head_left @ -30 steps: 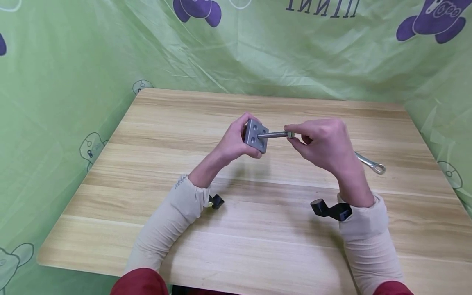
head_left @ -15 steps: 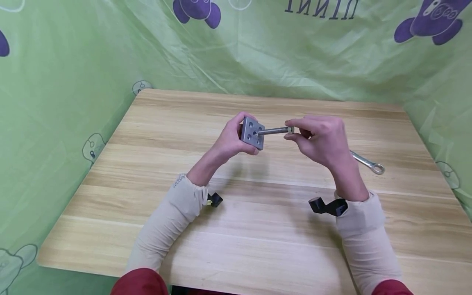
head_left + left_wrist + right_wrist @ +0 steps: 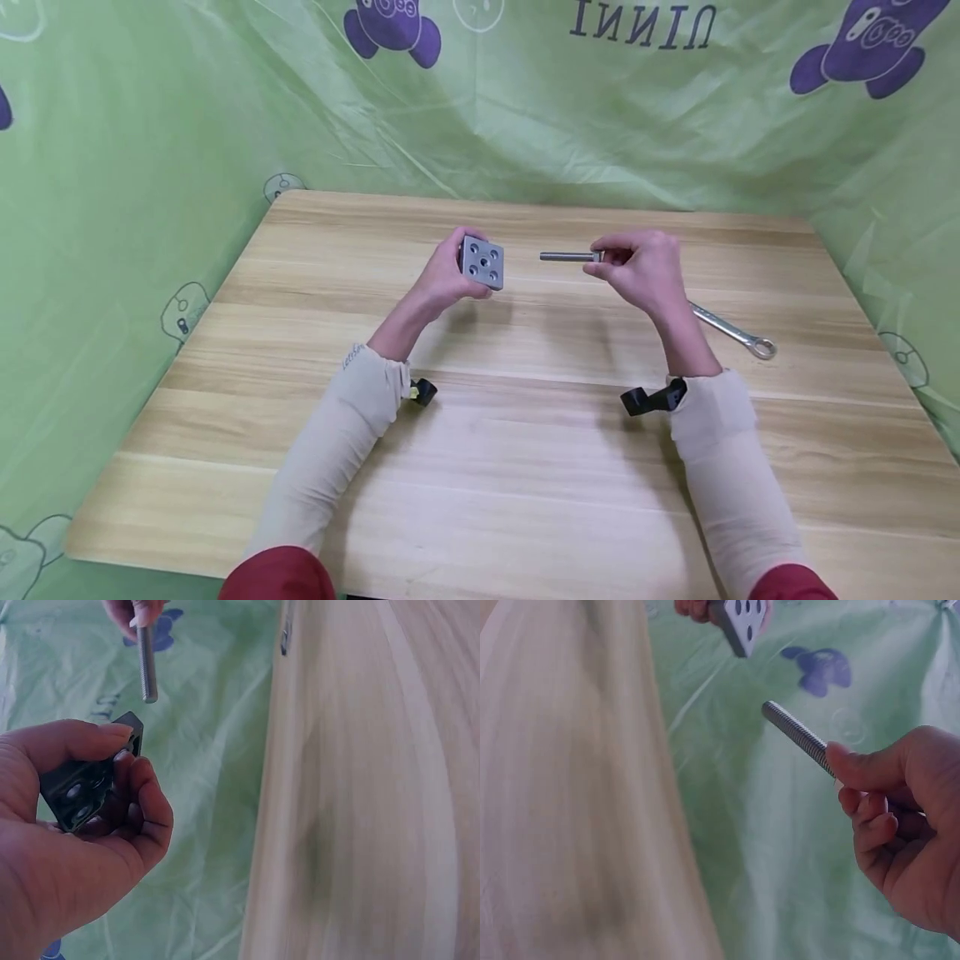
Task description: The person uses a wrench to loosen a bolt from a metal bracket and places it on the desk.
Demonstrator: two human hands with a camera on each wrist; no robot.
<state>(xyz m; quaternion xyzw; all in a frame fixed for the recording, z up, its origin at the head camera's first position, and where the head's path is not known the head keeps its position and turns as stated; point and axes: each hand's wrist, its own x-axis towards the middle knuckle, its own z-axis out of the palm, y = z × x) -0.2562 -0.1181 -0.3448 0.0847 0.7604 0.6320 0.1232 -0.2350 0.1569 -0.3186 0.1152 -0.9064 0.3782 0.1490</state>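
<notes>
My left hand (image 3: 441, 279) grips a square grey metal plate (image 3: 482, 263) by its edges, above the table. Several round holes show on the plate's face, one of them in the centre. In the left wrist view, the thumb and curled fingers clasp the dark side of the plate (image 3: 75, 787). My right hand (image 3: 643, 267) pinches a threaded bolt (image 3: 567, 257) at its head end between thumb and fingers. The bolt lies level, its free tip pointing left at the plate with a gap between them. In the right wrist view, the bolt's thread (image 3: 799, 735) shows plainly.
A combination wrench (image 3: 731, 330) lies on the wooden table (image 3: 480, 483), partly hidden behind the right wrist. Green printed sheeting (image 3: 600, 142) hangs behind the table and along its sides. A black wrist camera (image 3: 651, 400) sits at the right cuff.
The bolt has come out of the plate's centre hole and is now apart from it. My left hand has shifted left with the plate, whose face has turned more toward the head camera.
</notes>
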